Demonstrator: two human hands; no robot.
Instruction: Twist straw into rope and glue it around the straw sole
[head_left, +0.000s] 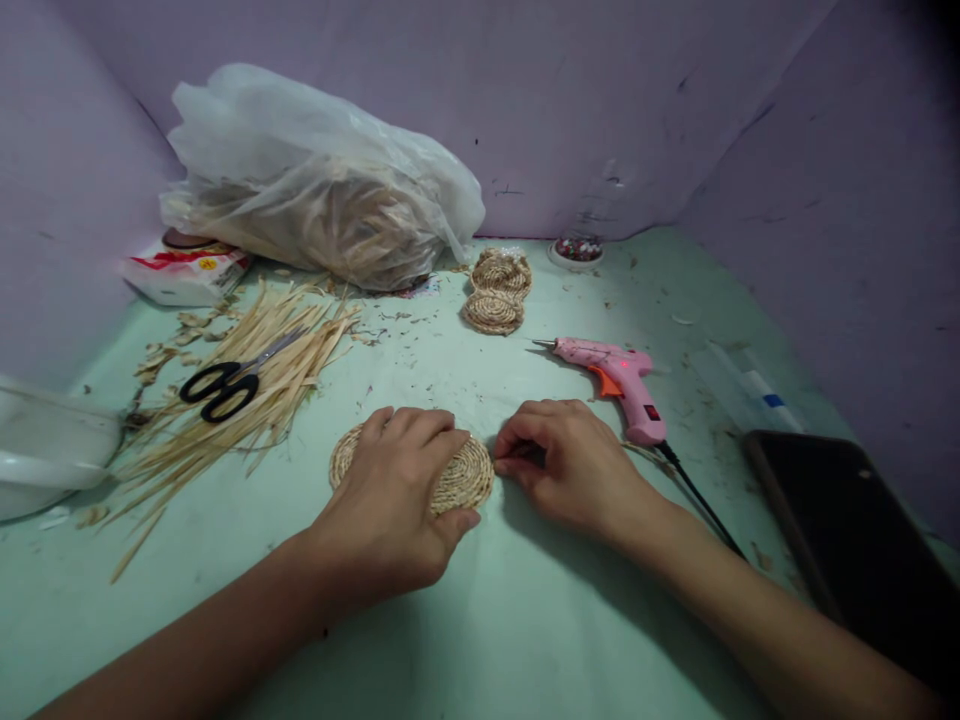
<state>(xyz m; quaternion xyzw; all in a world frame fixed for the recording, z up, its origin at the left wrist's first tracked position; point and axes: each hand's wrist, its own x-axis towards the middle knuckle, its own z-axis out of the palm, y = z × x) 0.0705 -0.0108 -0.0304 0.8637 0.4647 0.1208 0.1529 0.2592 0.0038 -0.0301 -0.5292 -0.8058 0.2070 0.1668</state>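
A coiled straw mat lies on the table before me, its middle hidden beneath my left hand. The left fingers reach over its far side and the thumb rests at its near edge, holding it against the tabletop. At the mat's right edge, my right hand is closed in a pinch of thumb and forefinger. Whatever lies between those fingertips is too small to make out. A pink glue gun with an orange trigger lies just beyond the right hand, a red light showing on its body.
Black-handled scissors lie on loose straw strips at left. Behind are a plastic bag, a small box, a finished-looking coiled piece and a bead container. A phone lies right; a white container stands left.
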